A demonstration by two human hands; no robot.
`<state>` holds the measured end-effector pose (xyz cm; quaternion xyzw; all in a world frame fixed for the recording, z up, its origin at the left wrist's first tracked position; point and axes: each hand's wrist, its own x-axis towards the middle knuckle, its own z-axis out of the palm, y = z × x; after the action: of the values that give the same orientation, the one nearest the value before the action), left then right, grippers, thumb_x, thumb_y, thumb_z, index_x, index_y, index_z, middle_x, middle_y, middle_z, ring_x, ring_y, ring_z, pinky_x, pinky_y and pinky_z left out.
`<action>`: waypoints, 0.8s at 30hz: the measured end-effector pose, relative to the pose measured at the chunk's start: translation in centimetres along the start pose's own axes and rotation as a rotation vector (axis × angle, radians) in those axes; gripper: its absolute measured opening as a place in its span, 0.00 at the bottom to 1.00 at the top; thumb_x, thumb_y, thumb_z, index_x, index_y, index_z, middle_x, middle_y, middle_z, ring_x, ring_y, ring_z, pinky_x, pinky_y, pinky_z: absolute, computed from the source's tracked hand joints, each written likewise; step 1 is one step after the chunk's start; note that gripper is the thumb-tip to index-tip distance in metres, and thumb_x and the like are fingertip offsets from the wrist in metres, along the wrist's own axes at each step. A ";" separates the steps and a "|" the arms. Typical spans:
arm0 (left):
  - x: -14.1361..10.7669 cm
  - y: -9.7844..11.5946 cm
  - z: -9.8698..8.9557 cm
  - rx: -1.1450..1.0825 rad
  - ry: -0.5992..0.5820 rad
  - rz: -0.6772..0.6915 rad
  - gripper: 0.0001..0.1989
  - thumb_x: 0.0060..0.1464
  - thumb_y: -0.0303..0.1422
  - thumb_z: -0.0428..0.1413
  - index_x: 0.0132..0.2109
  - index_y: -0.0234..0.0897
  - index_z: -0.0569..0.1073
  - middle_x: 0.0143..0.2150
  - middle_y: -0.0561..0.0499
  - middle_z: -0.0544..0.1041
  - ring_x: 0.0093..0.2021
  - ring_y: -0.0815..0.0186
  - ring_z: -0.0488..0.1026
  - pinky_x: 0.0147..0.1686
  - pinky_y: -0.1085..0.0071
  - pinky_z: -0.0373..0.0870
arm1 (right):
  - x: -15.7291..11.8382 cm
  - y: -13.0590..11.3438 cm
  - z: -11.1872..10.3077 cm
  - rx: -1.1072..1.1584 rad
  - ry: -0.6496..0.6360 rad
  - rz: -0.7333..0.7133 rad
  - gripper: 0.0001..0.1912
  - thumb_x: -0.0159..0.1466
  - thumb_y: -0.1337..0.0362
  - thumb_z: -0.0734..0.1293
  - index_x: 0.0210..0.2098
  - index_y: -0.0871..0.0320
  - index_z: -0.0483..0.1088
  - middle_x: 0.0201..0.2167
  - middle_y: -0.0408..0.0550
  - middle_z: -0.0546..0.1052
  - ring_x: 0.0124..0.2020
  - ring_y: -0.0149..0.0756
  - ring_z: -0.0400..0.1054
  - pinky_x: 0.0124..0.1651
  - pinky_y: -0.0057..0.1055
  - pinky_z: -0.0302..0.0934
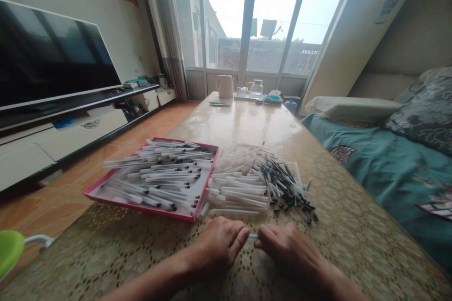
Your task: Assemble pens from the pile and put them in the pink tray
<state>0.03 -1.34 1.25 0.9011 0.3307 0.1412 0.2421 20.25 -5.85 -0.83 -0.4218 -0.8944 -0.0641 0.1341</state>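
Observation:
My left hand [219, 243] is closed at the near part of the table, in front of the loose white tubes [240, 191]. Facing it, my right hand [287, 246] is closed too. A short stretch of a thin pale pen piece [253, 236] shows between the two hands, its ends hidden in my fingers. Beyond my left hand lies a pink-rimmed tray [195, 207] holding many white pens with dark tips [169, 177]. A pile of thin dark refills [282, 176] lies beyond my right hand, with small black caps [309, 220] at its near side.
The long table [353, 240] carries a beige jug [225, 86], a glass pitcher [256, 88] and a tissue pack [272, 99] at its far end. A teal-covered sofa [374, 160] runs along the right. At lower left stands a green seat [10, 250].

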 end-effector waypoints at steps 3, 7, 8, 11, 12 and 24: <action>0.1 0.0 -0.9 -0.217 -0.001 -0.105 0.22 0.62 0.38 0.39 0.21 0.38 0.60 0.18 0.56 0.61 0.20 0.69 0.57 0.22 0.72 0.49 | -0.7 1.2 -0.4 -0.018 0.055 0.005 0.11 0.68 0.66 0.55 0.29 0.56 0.60 0.20 0.39 0.68 0.19 0.28 0.62 0.22 0.28 0.43; -0.1 -0.3 -2.1 -0.424 0.054 -0.201 0.23 0.62 0.41 0.39 0.21 0.37 0.61 0.18 0.57 0.59 0.20 0.71 0.56 0.21 0.74 0.51 | -1.3 3.2 0.2 0.020 0.207 0.200 0.13 0.69 0.64 0.54 0.27 0.56 0.59 0.17 0.37 0.64 0.16 0.26 0.59 0.21 0.25 0.46; -0.1 -0.4 -2.2 -0.433 0.072 -0.195 0.22 0.61 0.42 0.41 0.22 0.36 0.63 0.19 0.56 0.61 0.21 0.71 0.58 0.22 0.74 0.53 | -1.2 3.3 0.4 0.058 0.230 0.203 0.13 0.69 0.63 0.54 0.28 0.56 0.59 0.18 0.38 0.65 0.16 0.26 0.60 0.21 0.24 0.47; 0.0 -0.7 -2.4 -0.436 0.225 -0.247 0.18 0.59 0.42 0.47 0.30 0.34 0.71 0.22 0.54 0.67 0.24 0.69 0.63 0.24 0.75 0.58 | -0.6 2.8 0.9 0.122 0.234 0.196 0.12 0.69 0.64 0.53 0.30 0.56 0.60 0.21 0.41 0.68 0.20 0.28 0.64 0.24 0.24 0.52; 0.1 -0.9 -2.4 -0.457 0.296 -0.290 0.16 0.59 0.41 0.47 0.35 0.33 0.72 0.22 0.54 0.67 0.23 0.69 0.64 0.24 0.75 0.59 | -0.5 2.5 0.8 0.127 0.215 0.198 0.12 0.69 0.65 0.53 0.30 0.56 0.61 0.22 0.42 0.68 0.21 0.29 0.64 0.25 0.24 0.53; 0.4 -0.1 -0.4 -0.992 0.338 -0.347 0.19 0.49 0.33 0.58 0.48 0.35 0.66 0.35 0.49 0.73 0.29 0.65 0.74 0.21 0.74 0.70 | 0.0 1.5 -0.5 0.311 0.108 0.290 0.11 0.69 0.65 0.53 0.33 0.57 0.63 0.25 0.43 0.71 0.24 0.30 0.66 0.27 0.25 0.53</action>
<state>0.12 -0.85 1.54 0.5761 0.4023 0.3809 0.6010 21.49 -5.07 -0.37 -0.5164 -0.8149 0.0720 0.2533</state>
